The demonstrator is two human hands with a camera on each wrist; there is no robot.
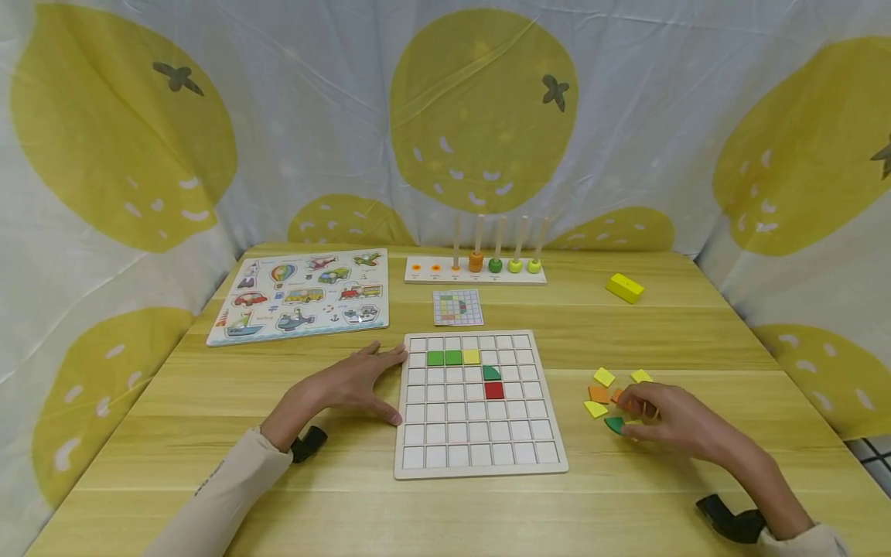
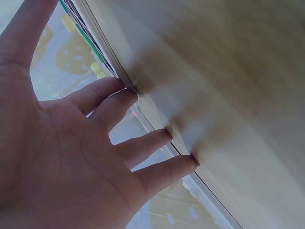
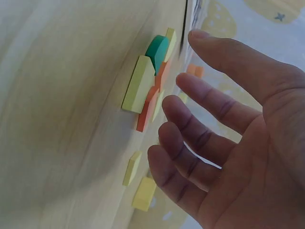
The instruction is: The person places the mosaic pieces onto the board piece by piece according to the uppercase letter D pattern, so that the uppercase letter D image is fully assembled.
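My left hand (image 1: 358, 387) rests beside a white grid board (image 1: 480, 473), fingers spread, with thumb and fingertips at its left edge. On the board lie two green squares (image 1: 444, 358), a yellow square (image 1: 471, 357), a green quarter-circle (image 1: 491, 374) and a red square (image 1: 494, 391). My right hand (image 1: 671, 422) hovers over loose pieces right of the board, its fingers loosely bent. Nothing shows between thumb and fingers in the right wrist view. Below it lie a green quarter-circle (image 3: 157, 50), a yellow piece (image 3: 138, 86) and orange pieces (image 3: 147, 109). The hand partly hides some pieces in the head view.
Behind the board lies a small pattern card (image 1: 458, 308). Farther back stands a peg stand (image 1: 431, 275) with coloured beads. A vehicle picture puzzle (image 1: 306, 313) lies at the back left, a yellow block (image 1: 625, 288) at the back right. Patterned cloth (image 1: 313, 100) surrounds the table.
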